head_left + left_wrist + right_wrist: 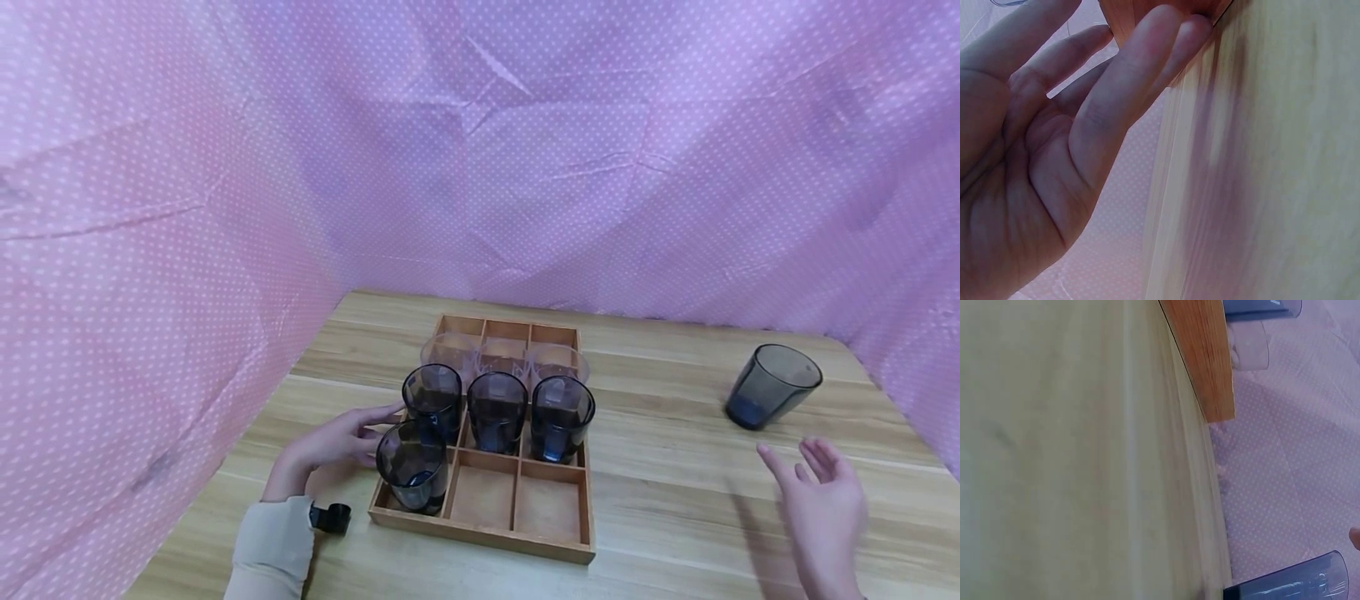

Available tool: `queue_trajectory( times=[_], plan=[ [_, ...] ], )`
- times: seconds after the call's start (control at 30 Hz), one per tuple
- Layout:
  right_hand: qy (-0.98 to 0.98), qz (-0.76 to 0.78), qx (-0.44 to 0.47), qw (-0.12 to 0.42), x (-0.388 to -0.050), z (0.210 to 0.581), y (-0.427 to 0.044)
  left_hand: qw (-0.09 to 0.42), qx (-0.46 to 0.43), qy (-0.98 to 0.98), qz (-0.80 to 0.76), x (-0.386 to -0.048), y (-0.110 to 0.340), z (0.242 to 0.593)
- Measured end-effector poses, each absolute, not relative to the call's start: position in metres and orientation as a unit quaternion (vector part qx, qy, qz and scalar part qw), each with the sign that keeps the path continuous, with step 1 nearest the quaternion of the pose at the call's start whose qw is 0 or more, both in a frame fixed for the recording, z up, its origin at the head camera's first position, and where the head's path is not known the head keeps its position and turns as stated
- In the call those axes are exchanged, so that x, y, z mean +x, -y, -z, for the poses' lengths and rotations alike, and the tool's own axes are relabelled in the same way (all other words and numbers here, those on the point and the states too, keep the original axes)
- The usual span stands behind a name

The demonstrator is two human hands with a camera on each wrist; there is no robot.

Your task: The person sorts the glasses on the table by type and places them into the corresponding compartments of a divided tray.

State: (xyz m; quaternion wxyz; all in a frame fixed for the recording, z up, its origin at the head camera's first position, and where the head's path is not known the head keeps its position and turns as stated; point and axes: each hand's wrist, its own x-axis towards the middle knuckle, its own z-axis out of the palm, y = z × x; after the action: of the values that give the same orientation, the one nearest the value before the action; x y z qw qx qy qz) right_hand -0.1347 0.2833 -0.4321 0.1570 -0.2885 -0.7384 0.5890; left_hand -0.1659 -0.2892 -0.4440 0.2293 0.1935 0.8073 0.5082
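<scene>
A wooden compartment tray point(517, 542) holds several dark tinted glasses. One dark glass point(412, 467) sits in the front left compartment; three more, including a middle one point(497, 412), form the row behind. Clear glasses point(448, 354) stand farther back. My left hand point(341, 437) is at the tray's left side, fingers extended; in the left wrist view its fingertips point(1154, 31) reach the wooden wall. Apart from the tray, a lone dark glass point(776, 387) stands at the right. Just in front of it my right hand point(825, 500) hovers with fingers loosely spread, holding nothing.
The light wood table point(660, 500) carries everything. Pink dotted cloth point(562, 167) hangs behind and along both sides. A black wrist-worn device point(332, 518) sits on the left cuff. Wooden dividers separate the tray's compartments.
</scene>
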Motion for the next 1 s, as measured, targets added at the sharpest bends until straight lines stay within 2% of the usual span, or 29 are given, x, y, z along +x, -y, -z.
queue_trajectory(
  times=[0.43,1.0],
  plan=[
    [0.795,-0.507,-0.278,0.184,-0.185,0.413,-0.295,0.228,0.193,-0.806,-0.511,-0.164,0.288,0.442],
    [0.813,-0.473,-0.272,0.201,-0.222,0.418,-0.317,0.224,0.196,-0.811,-0.504,-0.165,0.288,0.443]
  ],
)
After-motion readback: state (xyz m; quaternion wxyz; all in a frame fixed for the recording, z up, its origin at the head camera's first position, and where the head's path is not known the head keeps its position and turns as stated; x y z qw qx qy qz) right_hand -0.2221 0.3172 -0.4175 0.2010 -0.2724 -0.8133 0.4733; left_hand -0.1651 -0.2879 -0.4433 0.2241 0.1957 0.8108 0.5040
